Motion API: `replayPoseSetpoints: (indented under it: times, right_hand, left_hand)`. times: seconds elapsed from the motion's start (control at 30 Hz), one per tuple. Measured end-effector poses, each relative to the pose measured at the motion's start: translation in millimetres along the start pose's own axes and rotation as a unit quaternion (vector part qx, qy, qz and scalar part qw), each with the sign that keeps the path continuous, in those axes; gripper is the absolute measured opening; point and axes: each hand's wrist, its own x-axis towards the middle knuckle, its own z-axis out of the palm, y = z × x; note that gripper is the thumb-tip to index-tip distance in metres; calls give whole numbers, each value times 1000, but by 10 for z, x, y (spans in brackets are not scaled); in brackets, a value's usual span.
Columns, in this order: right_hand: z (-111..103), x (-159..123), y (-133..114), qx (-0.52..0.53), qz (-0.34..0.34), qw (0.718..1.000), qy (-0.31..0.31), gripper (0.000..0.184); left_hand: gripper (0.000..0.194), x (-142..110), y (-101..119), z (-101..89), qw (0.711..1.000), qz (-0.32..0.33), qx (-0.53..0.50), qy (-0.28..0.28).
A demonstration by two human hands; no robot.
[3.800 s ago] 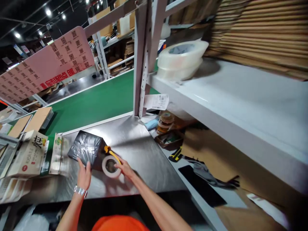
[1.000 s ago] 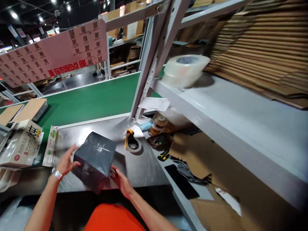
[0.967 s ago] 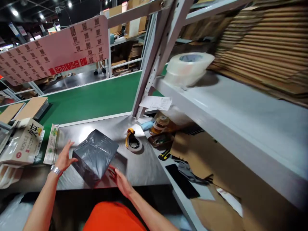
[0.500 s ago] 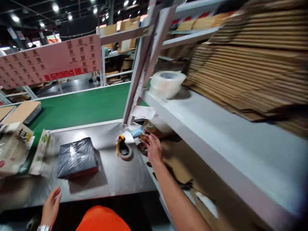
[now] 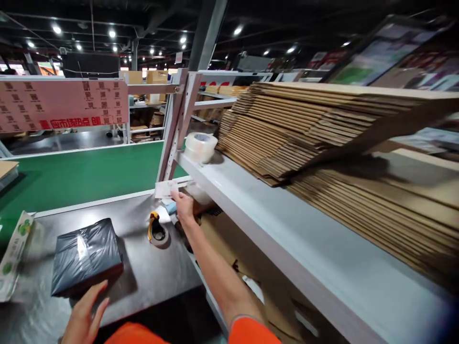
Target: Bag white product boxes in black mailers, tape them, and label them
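Note:
My right hand (image 5: 185,208) reaches to the shelf post at the far corner of the metal table. Its fingers are closed on the edge of a small white paper slip (image 5: 165,189). My left hand (image 5: 85,313) hangs at the table's near edge, fingers apart and holding nothing. Just beyond it lies a box wrapped in dark plastic (image 5: 88,253), with a clear strip across its top. Between the box and my right arm sits a yellow tape dispenser (image 5: 154,223) with a roll of tape in it.
A grey shelf (image 5: 272,215) slants along the right, carrying clear tape rolls (image 5: 201,147) and stacked flat cardboard (image 5: 287,129). Behind the table runs a green conveyor belt (image 5: 93,169). A white-green carton (image 5: 16,258) stands at the left. Cardboard (image 5: 229,248) fills the space under the shelf.
My right hand has moved from the clutter under the shelf up to the paper slip and taken hold of it. My left hand has come forward, nearer the dark box. The view has swung right.

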Motion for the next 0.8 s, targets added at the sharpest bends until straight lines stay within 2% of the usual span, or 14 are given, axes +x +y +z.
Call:
replayPoseSetpoints:
  times: [0.03, 0.1, 0.17, 0.27, 0.33, 0.43, 0.6, 0.7, 0.8]
  right_hand:
    - [75, -238, 47, -27, -26, 999, -27, 53]
    - [228, -778, 144, -95, -118, 983, -103, 38]
    - [360, -1309, 216, -157, -238, 942, -180, 27]
    - [522, -1906, 253, -207, -363, 880, -225, 35]
    - [626, -2158, 242, -231, -391, 865, -214, 40]
    - [794, -2437, 197, -221, -344, 888, -211, 42]
    - [1124, -2927, 141, -103, -143, 946, -273, 37]
    - [1379, -3214, 141, -66, -31, 967, -243, 25]
    - [1649, -3416, 150, -27, 68, 975, -211, 31]
  left_hand:
    - [47, 72, 230, 47, 1000, 14, -16, -4]
    - [52, 232, 643, 128, 996, 21, -82, -27]
    - [64, 420, 936, 168, 984, 2, -170, -51]
    - [76, 674, 1090, 139, 967, -46, -241, -61]
    - [73, 770, 1041, 65, 959, -71, -265, -68]
    - [61, 800, 856, -120, 958, -81, -263, -81]
    - [36, 723, 530, -537, 970, -32, -201, -136]
    - [32, 706, 373, -767, 970, -28, -182, -157]
    - [33, 733, 238, -984, 962, -38, -185, -195]
